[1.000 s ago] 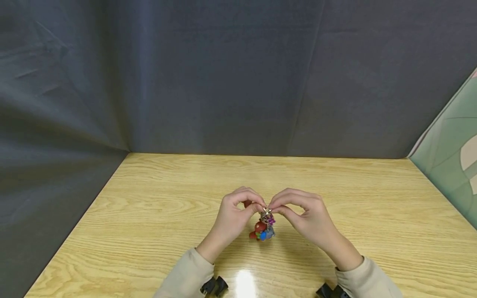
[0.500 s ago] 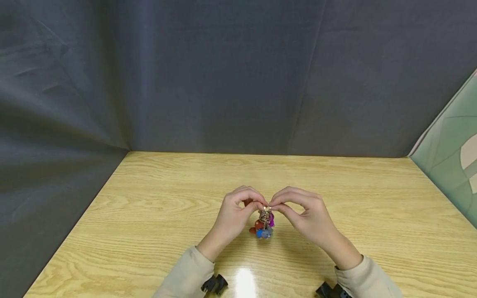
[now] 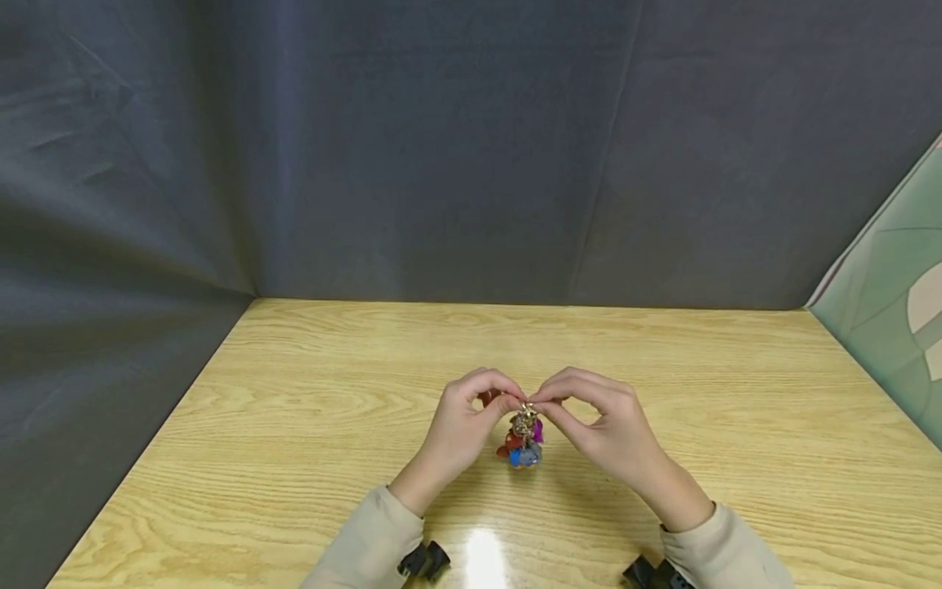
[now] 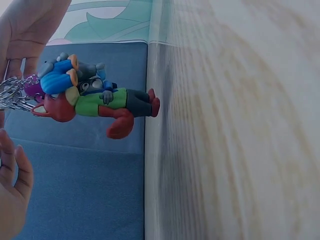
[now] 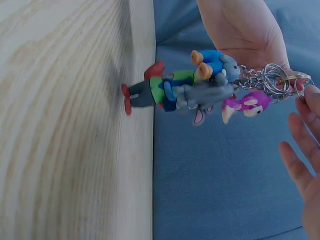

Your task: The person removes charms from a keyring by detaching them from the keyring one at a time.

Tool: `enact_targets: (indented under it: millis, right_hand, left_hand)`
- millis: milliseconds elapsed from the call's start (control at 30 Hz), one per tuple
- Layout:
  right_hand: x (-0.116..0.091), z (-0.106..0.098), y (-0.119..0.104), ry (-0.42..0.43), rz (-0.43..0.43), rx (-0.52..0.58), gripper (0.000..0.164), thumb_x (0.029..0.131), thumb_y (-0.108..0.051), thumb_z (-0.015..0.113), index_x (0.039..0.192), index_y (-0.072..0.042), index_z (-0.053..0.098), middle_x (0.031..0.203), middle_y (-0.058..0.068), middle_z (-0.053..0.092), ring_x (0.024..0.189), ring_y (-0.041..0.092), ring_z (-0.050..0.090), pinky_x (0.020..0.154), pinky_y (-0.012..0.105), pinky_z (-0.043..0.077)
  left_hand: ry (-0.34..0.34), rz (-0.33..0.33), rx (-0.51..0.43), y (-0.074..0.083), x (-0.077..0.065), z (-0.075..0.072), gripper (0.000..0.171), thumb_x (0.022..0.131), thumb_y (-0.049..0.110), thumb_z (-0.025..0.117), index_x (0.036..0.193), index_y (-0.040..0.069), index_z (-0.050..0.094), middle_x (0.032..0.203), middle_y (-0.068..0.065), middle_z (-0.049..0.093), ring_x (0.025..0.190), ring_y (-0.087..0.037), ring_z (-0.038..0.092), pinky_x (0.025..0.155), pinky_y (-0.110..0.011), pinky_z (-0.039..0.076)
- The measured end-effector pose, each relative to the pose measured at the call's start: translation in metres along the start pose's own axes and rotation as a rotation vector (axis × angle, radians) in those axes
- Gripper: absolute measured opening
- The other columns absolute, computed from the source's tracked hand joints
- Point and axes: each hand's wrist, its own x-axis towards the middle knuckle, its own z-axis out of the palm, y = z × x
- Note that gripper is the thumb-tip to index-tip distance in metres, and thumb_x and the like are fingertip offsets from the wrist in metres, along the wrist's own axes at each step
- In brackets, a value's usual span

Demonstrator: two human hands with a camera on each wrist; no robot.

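Note:
In the head view my left hand [image 3: 465, 419] and right hand [image 3: 611, 421] meet fingertip to fingertip, each pinching the metal rings at the top of a bunch of figurine keychains [image 3: 526, 451]. Small chains join the figures to the silver rings [image 5: 275, 82]. A red fox figure in a green shirt [image 4: 112, 100] hangs lowest, its feet close over the tabletop. The right wrist view shows a grey rabbit-like figure [image 5: 205, 94], a purple figure [image 5: 255, 102] and a figure in blue clothes [image 5: 214, 64]. Fingers partly hide the topmost ring.
Below the bunch lies a light wood-grain table [image 3: 331, 368]. Dark cloth [image 3: 441, 164] rises behind it and along the left side. A green patterned panel [image 3: 890, 286] borders the right. Black camera mounts [image 3: 424, 562] sit by the sleeves.
The hanging figures have swung and turned slightly, the fox figure shifting to the right and the bunch rising a little. Both hands stay at nearly the same place, still pinching the rings.

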Motion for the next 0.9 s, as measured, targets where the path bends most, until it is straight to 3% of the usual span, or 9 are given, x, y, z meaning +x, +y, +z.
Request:
enact_targets:
  millis: [300, 533, 667, 900]
  right_hand:
    - [-0.0019, -0.0006, 0.0016, -0.044, 0.035, 0.027, 0.015, 0.097, -0.019, 0.064, 0.094, -0.007, 0.072, 0.088, 0.003, 0.071, 0.081, 0.014, 0.067, 0.077, 0.020, 0.053]
    - [-0.0038, -0.0022, -0.0006, -0.073, 0.120, 0.021, 0.004, 0.093, -0.011, 0.069, 0.095, -0.010, 0.072, 0.089, 0.003, 0.071, 0.081, 0.013, 0.067, 0.075, 0.021, 0.052]
    - [-0.0051, -0.0023, -0.0008, -0.089, 0.154, 0.032, 0.009, 0.090, -0.004, 0.072, 0.096, -0.010, 0.072, 0.089, 0.004, 0.071, 0.080, 0.012, 0.066, 0.073, 0.022, 0.052]
    - [-0.0057, -0.0023, 0.0022, -0.090, 0.114, 0.054, 0.020, 0.087, 0.007, 0.070, 0.101, -0.007, 0.073, 0.093, 0.004, 0.072, 0.083, 0.014, 0.067, 0.074, 0.022, 0.054]
  left_hand:
    - [-0.004, -0.008, 0.003, 0.0000, -0.0004, 0.0000, 0.009, 0.093, 0.013, 0.065, 0.092, 0.007, 0.072, 0.086, -0.001, 0.067, 0.075, -0.013, 0.053, 0.071, -0.028, 0.044]
    - [0.007, 0.015, 0.012, -0.0019, -0.0005, 0.0007, 0.008, 0.092, 0.014, 0.066, 0.091, 0.009, 0.072, 0.085, 0.001, 0.067, 0.075, -0.013, 0.051, 0.071, -0.029, 0.044]
    - [0.025, 0.027, 0.016, -0.0046, -0.0010, 0.0011, 0.007, 0.090, 0.014, 0.068, 0.090, 0.010, 0.074, 0.088, 0.001, 0.068, 0.077, -0.013, 0.054, 0.071, -0.029, 0.043]
    - [0.003, -0.060, -0.018, -0.0050, -0.0002, 0.0037, 0.009, 0.092, 0.017, 0.071, 0.093, 0.011, 0.077, 0.090, 0.002, 0.071, 0.080, -0.012, 0.058, 0.072, -0.029, 0.044]
